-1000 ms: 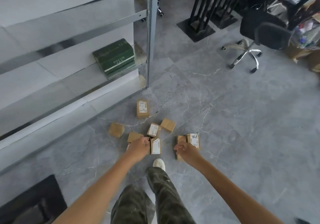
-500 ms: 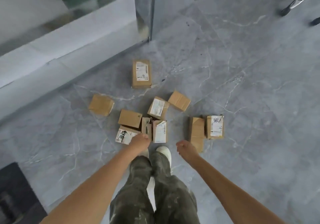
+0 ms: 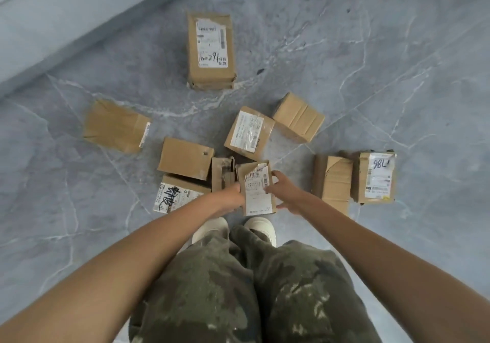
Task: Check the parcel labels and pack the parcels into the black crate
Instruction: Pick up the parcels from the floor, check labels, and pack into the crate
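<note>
Centre frame, left hand and right hand clasp a labelled parcel by its sides — label upward, seemingly for reading.

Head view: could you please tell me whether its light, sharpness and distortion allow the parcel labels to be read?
Head view: soft, even light, no harsh glare; wide-angle distortion stretches the forearms at the edges; fine print on the held parcel is too soft to read, while the handwritten mark on the far-right parcel shows clearly.
</note>
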Demonstrator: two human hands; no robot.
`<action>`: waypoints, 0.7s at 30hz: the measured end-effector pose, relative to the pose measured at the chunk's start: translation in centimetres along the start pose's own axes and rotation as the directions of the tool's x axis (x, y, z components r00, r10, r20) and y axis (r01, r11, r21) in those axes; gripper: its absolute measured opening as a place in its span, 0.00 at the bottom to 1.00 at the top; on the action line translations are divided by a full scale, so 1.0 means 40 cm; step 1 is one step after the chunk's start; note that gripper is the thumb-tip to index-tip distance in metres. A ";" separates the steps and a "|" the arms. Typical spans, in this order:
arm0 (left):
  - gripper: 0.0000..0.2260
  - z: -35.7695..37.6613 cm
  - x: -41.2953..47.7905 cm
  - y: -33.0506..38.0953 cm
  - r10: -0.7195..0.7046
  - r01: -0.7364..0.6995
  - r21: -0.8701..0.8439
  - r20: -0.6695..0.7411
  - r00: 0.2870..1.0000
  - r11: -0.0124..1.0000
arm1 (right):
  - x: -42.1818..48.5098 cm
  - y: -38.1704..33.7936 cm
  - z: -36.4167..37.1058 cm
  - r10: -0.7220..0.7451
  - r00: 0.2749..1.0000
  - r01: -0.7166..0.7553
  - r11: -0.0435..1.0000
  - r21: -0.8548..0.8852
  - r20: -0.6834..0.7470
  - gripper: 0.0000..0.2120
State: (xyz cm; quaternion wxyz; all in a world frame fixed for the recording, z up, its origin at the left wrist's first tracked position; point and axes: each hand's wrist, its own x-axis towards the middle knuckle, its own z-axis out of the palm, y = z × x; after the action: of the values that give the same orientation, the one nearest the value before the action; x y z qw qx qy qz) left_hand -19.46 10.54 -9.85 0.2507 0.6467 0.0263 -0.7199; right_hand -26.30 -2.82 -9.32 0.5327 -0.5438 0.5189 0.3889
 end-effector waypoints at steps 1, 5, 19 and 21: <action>0.26 0.011 -0.041 0.013 -0.009 0.010 -0.084 0.021 1.000 0.996 | -0.045 -0.005 -0.004 -0.008 1.000 0.008 1.000 0.016 0.001 0.28; 0.22 0.033 -0.232 0.095 0.110 -0.145 -0.211 -0.169 0.980 0.967 | -0.264 -0.045 -0.029 -0.112 0.990 0.121 0.985 0.120 -0.081 0.26; 0.24 -0.040 -1.672 0.582 0.708 -0.772 0.127 -0.510 0.487 0.623 | -1.616 -0.554 -0.171 -0.754 0.514 0.856 0.477 0.198 -0.409 0.22; 0.23 -0.032 -1.854 0.627 0.761 -0.844 0.202 -0.569 0.312 0.497 | -1.794 -0.600 -0.167 -0.823 0.407 0.913 0.351 0.208 -0.396 0.21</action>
State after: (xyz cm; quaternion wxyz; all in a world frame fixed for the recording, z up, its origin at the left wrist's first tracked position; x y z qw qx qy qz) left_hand -5.57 13.35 67.13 0.5953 0.7424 -0.1741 -0.2532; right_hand -15.08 -1.17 65.79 0.6924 -0.6558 0.2703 -0.1320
